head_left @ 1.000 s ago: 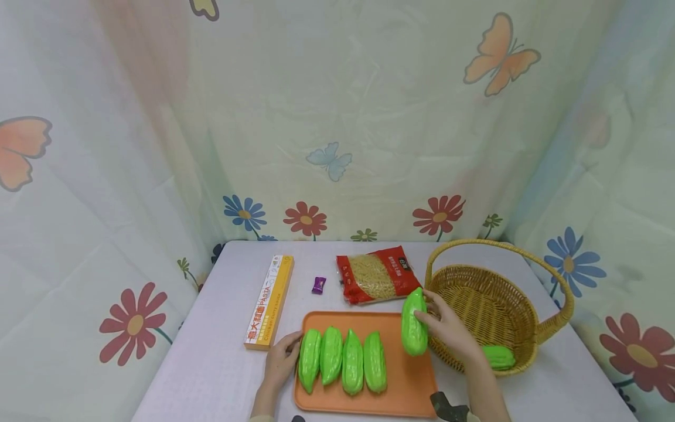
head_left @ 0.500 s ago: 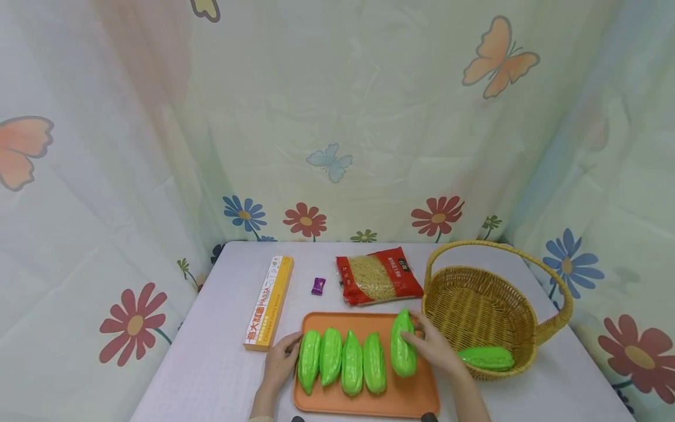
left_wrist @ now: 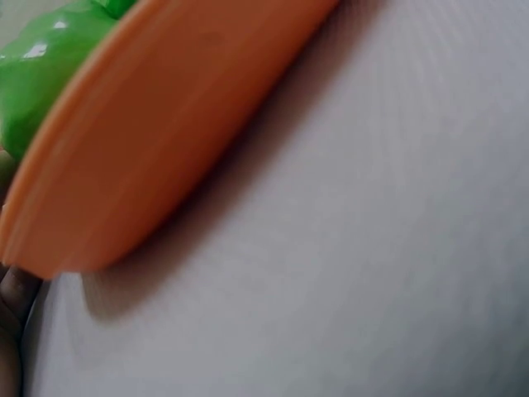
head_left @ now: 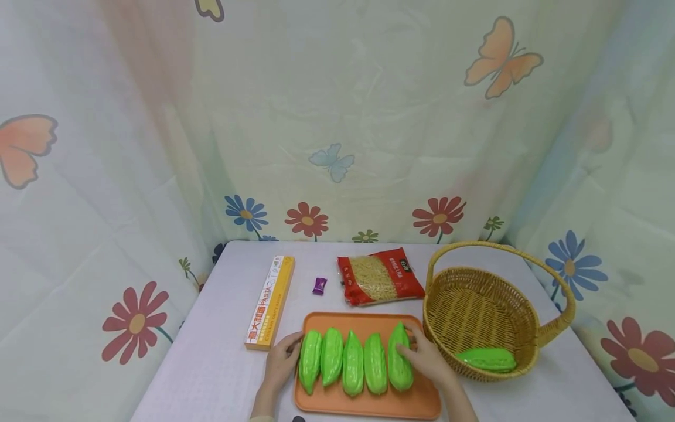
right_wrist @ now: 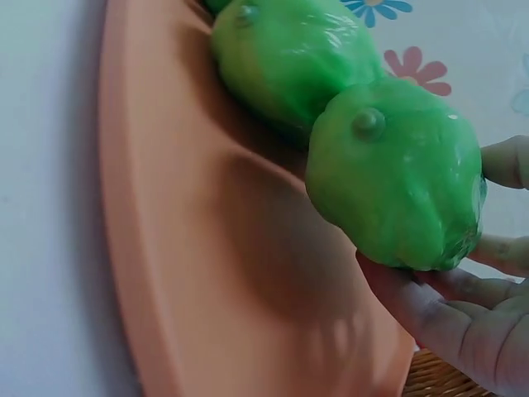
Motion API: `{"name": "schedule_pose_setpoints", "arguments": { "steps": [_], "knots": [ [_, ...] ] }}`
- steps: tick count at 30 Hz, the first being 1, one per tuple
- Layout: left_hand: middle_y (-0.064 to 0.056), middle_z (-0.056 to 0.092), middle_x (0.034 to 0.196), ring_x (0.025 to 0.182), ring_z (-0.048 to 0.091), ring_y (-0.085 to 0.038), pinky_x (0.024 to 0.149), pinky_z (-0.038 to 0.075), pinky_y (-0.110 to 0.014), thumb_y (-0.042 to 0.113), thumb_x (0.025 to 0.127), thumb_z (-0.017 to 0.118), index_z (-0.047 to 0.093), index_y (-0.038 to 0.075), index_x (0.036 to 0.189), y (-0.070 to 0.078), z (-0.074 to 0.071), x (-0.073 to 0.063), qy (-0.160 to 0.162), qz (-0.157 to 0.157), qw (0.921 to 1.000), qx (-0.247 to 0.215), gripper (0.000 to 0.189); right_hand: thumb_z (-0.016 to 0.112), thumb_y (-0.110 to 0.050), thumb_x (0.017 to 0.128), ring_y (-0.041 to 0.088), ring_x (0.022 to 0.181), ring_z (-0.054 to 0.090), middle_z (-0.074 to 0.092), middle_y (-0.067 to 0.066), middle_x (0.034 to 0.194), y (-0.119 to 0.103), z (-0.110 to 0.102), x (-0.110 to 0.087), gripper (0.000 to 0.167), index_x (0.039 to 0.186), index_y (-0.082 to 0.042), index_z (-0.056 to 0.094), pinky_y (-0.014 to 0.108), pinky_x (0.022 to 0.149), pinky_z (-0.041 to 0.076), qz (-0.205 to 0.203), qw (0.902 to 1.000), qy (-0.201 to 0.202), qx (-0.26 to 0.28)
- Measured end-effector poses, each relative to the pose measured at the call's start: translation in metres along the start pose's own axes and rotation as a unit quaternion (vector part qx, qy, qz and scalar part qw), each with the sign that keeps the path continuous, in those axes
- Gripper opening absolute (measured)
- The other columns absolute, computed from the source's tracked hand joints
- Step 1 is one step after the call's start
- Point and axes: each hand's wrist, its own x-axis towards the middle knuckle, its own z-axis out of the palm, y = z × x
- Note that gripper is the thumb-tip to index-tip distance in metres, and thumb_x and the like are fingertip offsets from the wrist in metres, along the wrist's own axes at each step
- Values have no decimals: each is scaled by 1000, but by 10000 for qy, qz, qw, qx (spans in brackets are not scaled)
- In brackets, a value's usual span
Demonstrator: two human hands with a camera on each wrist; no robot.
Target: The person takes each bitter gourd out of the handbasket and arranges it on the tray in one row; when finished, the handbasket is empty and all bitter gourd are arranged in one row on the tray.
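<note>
An orange tray (head_left: 420, 398) holds a row of bright green, glossy, ridged bitter melons (head_left: 353, 363). My left hand (head_left: 280, 360) grips the tray's left edge; in the left wrist view the tray wall (left_wrist: 157, 141) fills much of the picture and only bits of the fingers show. Thumb and fingers of my right hand (head_left: 426, 358) pinch the rightmost bitter melon (head_left: 399, 366), upright in line with the others. In the right wrist view this bitter melon (right_wrist: 397, 182) hangs close over the tray, its shadow beneath, right beside its neighbour (right_wrist: 289, 58).
A wicker basket (head_left: 435, 305) with a tall handle stands right of the tray, another bitter melon (head_left: 487, 358) lying inside. Behind the tray lie a red bag of pasta (head_left: 379, 275) and a small purple packet (head_left: 319, 286). A yellow-white pasta box (head_left: 270, 302) lies at left.
My right hand has carried the bitter melon from near the basket leftward and down, into the row on the tray. The left hand stays at the tray's edge.
</note>
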Motion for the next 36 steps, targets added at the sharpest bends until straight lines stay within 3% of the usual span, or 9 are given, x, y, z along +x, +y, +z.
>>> {"name": "schedule_pose_setpoints", "arguments": {
  "steps": [16, 27, 36],
  "knots": [
    [1, 63, 110, 96, 59, -14, 79, 49, -26, 19, 91, 57, 63, 17, 116, -1, 1, 0, -30, -18, 9999, 144, 26, 63, -24, 86, 40, 103, 54, 56, 24, 113, 6, 9, -1, 58, 132, 2, 40, 47, 78, 50, -18, 10000, 6, -27],
    [1, 62, 114, 101, 58, -16, 80, 49, -26, 21, 91, 57, 63, 18, 117, -1, 1, 2, 19, -58, 9999, 89, 27, 65, -25, 85, 37, 98, 56, 61, 17, 106, 9, 15, 3, 53, 127, 1, 47, 51, 79, 47, -165, 9963, 244, -807],
    [0, 62, 115, 104, 58, -18, 82, 49, -27, 22, 91, 57, 63, 19, 116, -5, 1, 1, 13, -18, 10000, 34, 26, 65, -23, 84, 39, 94, 58, 58, 27, 108, 4, 14, 2, 57, 127, 8, 43, 50, 77, 48, -355, 9926, 307, -1118]
  ]
}}
